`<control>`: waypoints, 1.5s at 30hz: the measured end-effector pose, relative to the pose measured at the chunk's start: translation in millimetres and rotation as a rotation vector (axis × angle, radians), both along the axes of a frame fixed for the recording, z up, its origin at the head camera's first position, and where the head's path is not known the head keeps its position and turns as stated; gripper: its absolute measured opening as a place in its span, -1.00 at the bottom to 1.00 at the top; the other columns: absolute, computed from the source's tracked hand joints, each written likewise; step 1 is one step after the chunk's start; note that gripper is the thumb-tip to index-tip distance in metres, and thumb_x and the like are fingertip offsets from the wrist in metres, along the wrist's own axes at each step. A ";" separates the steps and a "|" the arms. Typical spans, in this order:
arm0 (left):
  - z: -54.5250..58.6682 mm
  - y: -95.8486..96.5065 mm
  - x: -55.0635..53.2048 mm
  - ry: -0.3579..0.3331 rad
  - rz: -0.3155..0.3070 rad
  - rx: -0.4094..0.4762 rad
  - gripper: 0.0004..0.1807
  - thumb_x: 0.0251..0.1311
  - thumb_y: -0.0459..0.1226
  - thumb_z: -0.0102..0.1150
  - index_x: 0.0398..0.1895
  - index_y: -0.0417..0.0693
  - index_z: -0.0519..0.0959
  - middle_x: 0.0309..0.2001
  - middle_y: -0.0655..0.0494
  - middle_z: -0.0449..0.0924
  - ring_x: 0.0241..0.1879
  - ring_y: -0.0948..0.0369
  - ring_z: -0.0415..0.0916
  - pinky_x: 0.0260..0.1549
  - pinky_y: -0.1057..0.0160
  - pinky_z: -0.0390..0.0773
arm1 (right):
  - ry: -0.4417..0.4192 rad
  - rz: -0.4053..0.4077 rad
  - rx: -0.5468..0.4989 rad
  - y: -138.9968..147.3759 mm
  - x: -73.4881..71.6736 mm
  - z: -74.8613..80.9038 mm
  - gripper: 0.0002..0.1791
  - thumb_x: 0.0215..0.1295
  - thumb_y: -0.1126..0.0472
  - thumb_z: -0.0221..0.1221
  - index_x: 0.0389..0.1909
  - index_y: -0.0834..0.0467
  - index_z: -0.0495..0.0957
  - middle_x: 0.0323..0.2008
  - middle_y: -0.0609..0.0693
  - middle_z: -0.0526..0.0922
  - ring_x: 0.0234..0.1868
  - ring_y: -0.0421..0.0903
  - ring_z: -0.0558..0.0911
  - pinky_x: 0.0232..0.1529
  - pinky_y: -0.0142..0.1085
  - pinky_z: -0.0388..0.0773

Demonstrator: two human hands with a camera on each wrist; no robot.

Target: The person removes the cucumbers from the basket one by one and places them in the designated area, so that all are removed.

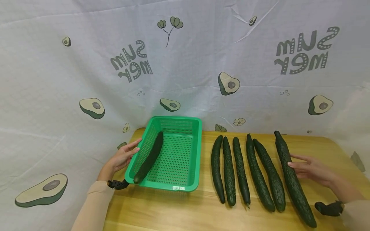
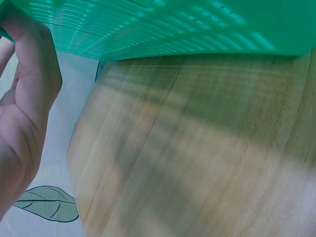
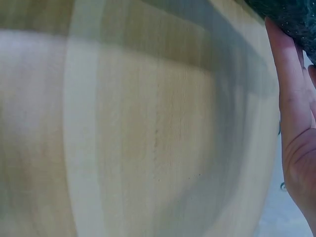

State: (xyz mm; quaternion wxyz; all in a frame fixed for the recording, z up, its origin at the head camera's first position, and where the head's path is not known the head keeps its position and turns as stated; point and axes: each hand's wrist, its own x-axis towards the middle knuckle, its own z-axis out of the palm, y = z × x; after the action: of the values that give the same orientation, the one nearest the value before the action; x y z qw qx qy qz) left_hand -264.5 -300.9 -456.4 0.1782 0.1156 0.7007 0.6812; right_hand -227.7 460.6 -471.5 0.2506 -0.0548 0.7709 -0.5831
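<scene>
In the head view, a green plastic basket (image 1: 199, 154) is at the left of the table, one dark green cucumber (image 1: 150, 160) leaning along its left wall. My left hand (image 1: 123, 157) holds the basket's left rim with fingers and thumb; the wrist view shows a finger bent at that edge. At the right, my right hand (image 1: 313, 170) touches the rightmost cucumber (image 1: 293, 183) from its right side, thumb tip on the skin and fingers fairly straight. That cucumber (image 3: 296, 19) fills the upper right corner of the right wrist view, against the fingertips.
Several more cucumbers (image 1: 228, 170) lie side by side, lengthwise, between the basket and the right hand. Beneath is a wooden table (image 1: 162, 211). A white cloth (image 1: 190, 64) with avocado prints hangs behind it. Each wrist wears a black strap (image 1: 118, 184).
</scene>
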 end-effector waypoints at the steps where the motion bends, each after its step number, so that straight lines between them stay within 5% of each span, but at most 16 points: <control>1: -0.3 0.0 -0.1 0.001 -0.002 0.000 -0.33 0.56 -0.28 -0.08 0.62 -0.03 -0.04 0.58 -0.16 -0.40 -0.77 0.44 0.10 -0.73 0.49 0.20 | -0.003 -0.001 0.001 0.3 -1.2 -0.6 -0.58 0.58 0.22 -0.03 0.12 -0.47 0.32 0.30 0.41 0.32 0.00 -0.18 0.61 -0.01 -0.12 0.61; 10: -2.9 -0.4 -3.4 -0.008 0.007 0.010 -0.34 0.56 -0.30 -0.08 0.62 -0.04 -0.04 0.58 -0.17 -0.41 -0.74 0.44 0.10 -0.71 0.50 0.20 | -0.021 -0.024 -0.028 -1.2 -9.2 -4.6 -0.58 0.57 0.23 0.01 0.08 -0.47 0.36 0.23 0.21 0.43 -0.04 -0.25 0.62 -0.03 -0.11 0.61; 17: -1.9 0.5 -3.1 -0.012 -0.009 0.018 -0.33 0.56 -0.30 -0.09 0.62 -0.06 -0.06 0.58 -0.18 -0.41 -0.75 0.42 0.09 -0.71 0.49 0.20 | 0.006 -0.024 0.018 -7.1 -10.8 -7.1 -0.54 0.56 0.22 0.01 0.31 -0.31 0.27 0.26 0.45 0.37 0.00 -0.10 0.63 -0.03 -0.11 0.62; 21: -1.5 1.2 -3.4 -0.022 -0.016 0.029 -0.33 0.56 -0.31 -0.10 0.62 -0.05 -0.07 0.58 -0.17 -0.43 -0.75 0.42 0.10 -0.70 0.49 0.21 | 0.013 -0.038 0.026 -10.1 -10.6 -9.8 -0.51 0.56 0.22 0.01 0.40 -0.17 0.20 0.26 0.41 0.38 0.02 -0.04 0.63 -0.04 -0.11 0.62; 30: -0.4 1.2 -1.9 -0.010 -0.002 0.026 -0.33 0.56 -0.31 -0.08 0.61 -0.09 -0.07 0.58 -0.17 -0.42 -0.75 0.43 0.09 -0.71 0.51 0.21 | -0.013 -0.063 -0.037 -12.8 -14.2 -10.1 -0.59 0.55 0.25 0.03 0.06 -0.45 0.39 0.19 0.18 0.48 -0.02 -0.13 0.63 -0.04 -0.08 0.62; 39: -1.6 -0.2 -1.1 -0.006 -0.006 0.021 -0.35 0.56 -0.32 -0.10 0.61 -0.08 -0.05 0.59 -0.13 -0.40 -0.76 0.42 0.09 -0.72 0.50 0.20 | 0.007 -0.068 0.035 -14.6 -13.7 -9.6 -0.62 0.52 0.21 0.08 0.07 -0.42 0.41 0.25 0.55 0.35 0.15 0.42 0.50 -0.03 -0.04 0.62; 45: -1.7 -0.4 -1.7 -0.007 -0.001 0.030 -0.35 0.56 -0.33 -0.10 0.61 -0.08 -0.04 0.59 -0.14 -0.40 -0.75 0.42 0.09 -0.72 0.49 0.19 | 0.000 -0.064 0.047 -14.3 -15.8 -8.8 -0.64 0.53 0.20 0.07 0.13 -0.36 0.43 0.23 0.45 0.43 0.16 0.41 0.50 -0.03 -0.04 0.61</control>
State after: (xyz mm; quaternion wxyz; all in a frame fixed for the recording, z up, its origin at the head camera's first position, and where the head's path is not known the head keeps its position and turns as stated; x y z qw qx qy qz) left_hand -266.1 -301.3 -458.1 0.1791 0.1163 0.6897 0.6919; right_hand -243.5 446.3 -480.3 0.2329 -0.0243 0.7859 -0.5723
